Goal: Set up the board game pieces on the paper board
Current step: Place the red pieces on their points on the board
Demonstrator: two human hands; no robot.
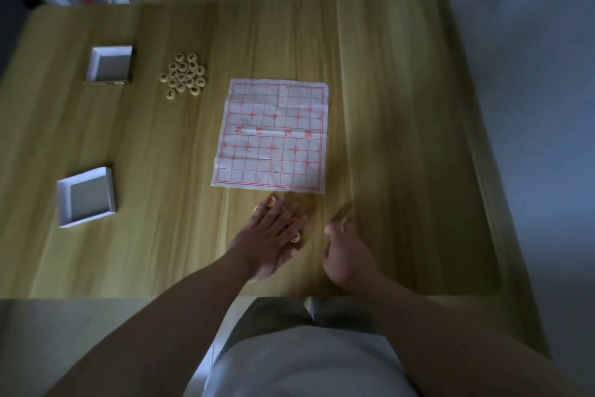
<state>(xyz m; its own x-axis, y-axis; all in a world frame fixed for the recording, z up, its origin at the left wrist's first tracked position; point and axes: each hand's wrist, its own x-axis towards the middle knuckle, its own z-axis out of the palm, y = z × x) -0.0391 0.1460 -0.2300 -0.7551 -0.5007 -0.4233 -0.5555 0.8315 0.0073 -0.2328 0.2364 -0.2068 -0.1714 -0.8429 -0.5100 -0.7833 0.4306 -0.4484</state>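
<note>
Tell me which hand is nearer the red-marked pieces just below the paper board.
Left. The left hand lies flat on the red-marked pieces, covering most of them. The right hand is apart from them, off to their right, and blurred.

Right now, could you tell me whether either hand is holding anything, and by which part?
The left hand holds nothing: its straight fingers lie flat on red-marked pieces. The right hand is curled and blurred; any hold cannot be told.
</note>
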